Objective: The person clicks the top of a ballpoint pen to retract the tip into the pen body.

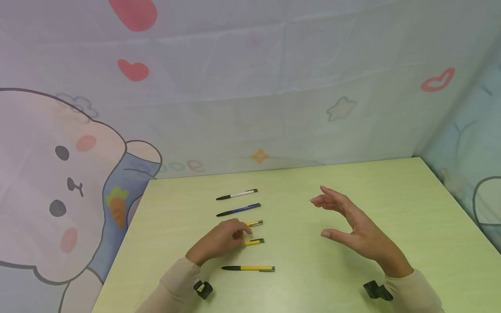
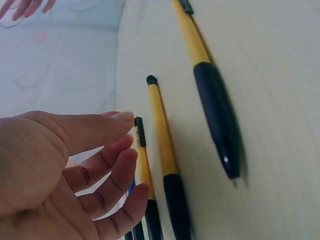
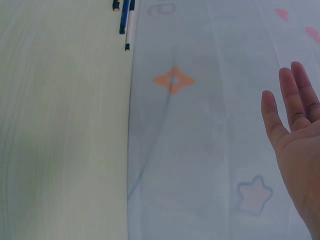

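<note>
My left hand [image 1: 221, 239], its fingers loosely bent, hovers over two of the yellow pens. It partly covers a yellow pen [image 1: 256, 223] and another yellow pen [image 1: 255, 241]; their clip ends show past its fingers. In the left wrist view, the thumb and fingertips [image 2: 124, 116] overlap one pen's clip end, with nothing between them. Nearest my body lies a third yellow pen [image 1: 254, 268] with a black grip. Beyond the hand lie a blue pen [image 1: 240, 210] and a white pen [image 1: 238, 194]. My right hand [image 1: 358, 228] is raised over the table's right side, thumb spread from its fingers, holding nothing.
The pens lie in a column, roughly parallel, on a pale yellow-green table [image 1: 297, 191]. Behind its far edge hangs a printed cloth [image 1: 235, 108] with hearts, stars and a cartoon animal. More printed cloth [image 1: 481, 143] hangs along the right side.
</note>
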A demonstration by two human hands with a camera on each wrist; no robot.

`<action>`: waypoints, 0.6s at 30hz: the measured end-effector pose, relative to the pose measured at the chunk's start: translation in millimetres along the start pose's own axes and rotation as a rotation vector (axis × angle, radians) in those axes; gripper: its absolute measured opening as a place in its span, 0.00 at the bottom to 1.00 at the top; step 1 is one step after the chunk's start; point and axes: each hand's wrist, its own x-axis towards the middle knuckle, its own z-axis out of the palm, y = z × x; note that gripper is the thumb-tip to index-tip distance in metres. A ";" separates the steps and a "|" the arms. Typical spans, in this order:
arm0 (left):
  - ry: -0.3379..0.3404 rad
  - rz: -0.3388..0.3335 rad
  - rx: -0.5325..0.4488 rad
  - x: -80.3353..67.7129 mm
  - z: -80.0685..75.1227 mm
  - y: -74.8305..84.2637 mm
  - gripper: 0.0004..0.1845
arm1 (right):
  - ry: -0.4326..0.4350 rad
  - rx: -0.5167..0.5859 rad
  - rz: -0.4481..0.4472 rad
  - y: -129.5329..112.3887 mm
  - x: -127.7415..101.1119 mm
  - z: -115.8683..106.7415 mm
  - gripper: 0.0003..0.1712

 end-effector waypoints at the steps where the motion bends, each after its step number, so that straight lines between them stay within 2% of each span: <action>1: -0.001 -0.004 -0.020 -1.0 -1.2 1.1 0.14 | 0.000 0.001 -0.001 -0.1 0.2 -0.1 0.57; 6: -0.026 -0.014 -0.101 -7.1 -6.3 6.2 0.15 | -0.003 0.003 -0.002 -0.8 0.4 -0.3 0.57; 18: -0.078 0.012 -0.171 -16.7 -7.8 15.8 0.18 | -0.001 0.007 0.003 0.4 -1.2 0.0 0.57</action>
